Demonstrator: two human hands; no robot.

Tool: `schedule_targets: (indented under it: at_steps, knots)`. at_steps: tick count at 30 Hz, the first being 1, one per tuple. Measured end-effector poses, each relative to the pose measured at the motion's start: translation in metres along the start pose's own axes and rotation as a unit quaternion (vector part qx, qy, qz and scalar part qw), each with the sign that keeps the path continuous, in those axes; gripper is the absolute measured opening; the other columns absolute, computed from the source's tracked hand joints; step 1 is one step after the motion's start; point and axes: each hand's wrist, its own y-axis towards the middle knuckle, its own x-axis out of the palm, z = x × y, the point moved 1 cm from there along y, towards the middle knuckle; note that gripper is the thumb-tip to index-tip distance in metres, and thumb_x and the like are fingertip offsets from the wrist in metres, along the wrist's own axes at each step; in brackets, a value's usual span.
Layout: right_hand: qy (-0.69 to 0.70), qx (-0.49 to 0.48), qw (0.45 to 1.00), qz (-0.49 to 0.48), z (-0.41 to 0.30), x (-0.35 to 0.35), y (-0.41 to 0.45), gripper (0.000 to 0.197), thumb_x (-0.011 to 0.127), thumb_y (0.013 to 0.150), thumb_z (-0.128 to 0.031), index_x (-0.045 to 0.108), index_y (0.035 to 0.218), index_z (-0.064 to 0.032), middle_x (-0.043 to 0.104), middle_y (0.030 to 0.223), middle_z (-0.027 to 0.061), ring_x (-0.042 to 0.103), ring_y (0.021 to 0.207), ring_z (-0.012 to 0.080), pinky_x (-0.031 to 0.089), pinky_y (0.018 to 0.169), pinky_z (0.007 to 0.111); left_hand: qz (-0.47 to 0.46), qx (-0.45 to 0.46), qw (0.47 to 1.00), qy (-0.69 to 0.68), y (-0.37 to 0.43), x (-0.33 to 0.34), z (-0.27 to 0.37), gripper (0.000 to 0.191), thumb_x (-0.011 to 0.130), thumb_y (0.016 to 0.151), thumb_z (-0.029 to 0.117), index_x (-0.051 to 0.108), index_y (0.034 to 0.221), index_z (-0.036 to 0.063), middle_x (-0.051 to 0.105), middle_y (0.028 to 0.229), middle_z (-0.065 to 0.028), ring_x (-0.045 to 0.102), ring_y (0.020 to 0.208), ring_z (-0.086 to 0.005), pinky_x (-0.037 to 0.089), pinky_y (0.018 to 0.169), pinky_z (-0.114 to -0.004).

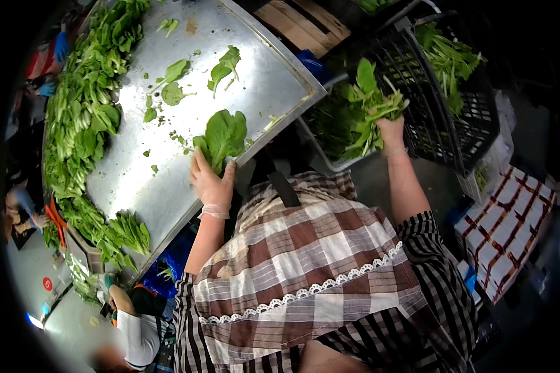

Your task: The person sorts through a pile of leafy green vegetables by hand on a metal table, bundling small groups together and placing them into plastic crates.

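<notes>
My left hand (210, 184), in a clear thin glove, is at the near edge of the metal table (168, 140). Between its thumb and fingers is a small bunch of broad green leaves (226, 135); the stems are mostly hidden. Off the table's right side, my right hand (392, 133), also gloved, grips a loose handful of leafy greens (371, 100). That handful is above a pale-rimmed plastic bin (338, 164) with more greens in it. Single leaves (172, 93) and leaf scraps lie scattered on the tabletop.
Along the table's far left side runs a long heap of leafy greens (84, 116). A black plastic crate (471, 130) with greens stands to the right, near a wooden pallet (303, 23) and a white patterned box (504, 233). A co-worker's sleeve (142, 333) shows at lower left.
</notes>
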Motion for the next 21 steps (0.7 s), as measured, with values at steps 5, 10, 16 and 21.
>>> schedule_targets:
  at_steps: [5,10,16,21]
  knots:
    - [-0.045,0.127,0.991,0.015,0.084,-0.007,-0.008,0.041,0.079,0.07,-0.007,0.063,0.107,0.0021,0.066,0.102,0.0078,0.062,0.09,0.0193,0.048,0.08,0.031,0.004,0.022,0.999,-0.044,0.015,-0.011,-0.015,0.081,0.076,0.072,0.013,0.033,0.14,0.0038,0.045,0.131,-0.0216,0.041,0.12,-0.0403,0.032,0.104,-0.045]
    - [-0.37,0.284,0.876,-0.121,0.137,-0.017,0.017,0.108,0.085,0.065,-0.034,0.022,0.148,-0.0021,0.034,0.147,0.0191,0.04,0.131,0.0281,0.038,0.105,0.036,0.02,0.081,0.993,-0.078,0.043,-0.001,-0.036,0.085,0.075,0.068,0.007,0.031,0.141,0.003,0.044,0.132,-0.0228,0.04,0.122,-0.0405,0.032,0.104,-0.046]
    - [-0.096,0.006,0.994,0.058,0.007,0.026,0.007,0.036,0.07,0.082,-0.013,0.063,0.116,-0.0026,0.069,0.095,0.0098,0.065,0.083,0.0162,0.052,0.075,0.029,0.01,0.146,0.989,0.018,0.088,-0.045,-0.001,0.114,0.088,0.056,0.021,0.021,0.147,0.0095,0.032,0.142,-0.0216,0.035,0.126,-0.0415,0.032,0.105,-0.047]
    - [-0.125,-0.169,0.962,-0.172,-0.096,0.157,-0.014,0.03,0.069,0.081,-0.017,0.066,0.108,-0.0058,0.065,0.106,0.0119,0.065,0.091,0.0214,0.052,0.078,0.032,0.089,0.232,0.969,0.008,0.171,-0.056,-0.023,0.095,0.076,0.071,0.048,0.031,0.143,0.0044,0.037,0.138,-0.025,0.036,0.125,-0.0447,0.031,0.105,-0.05]
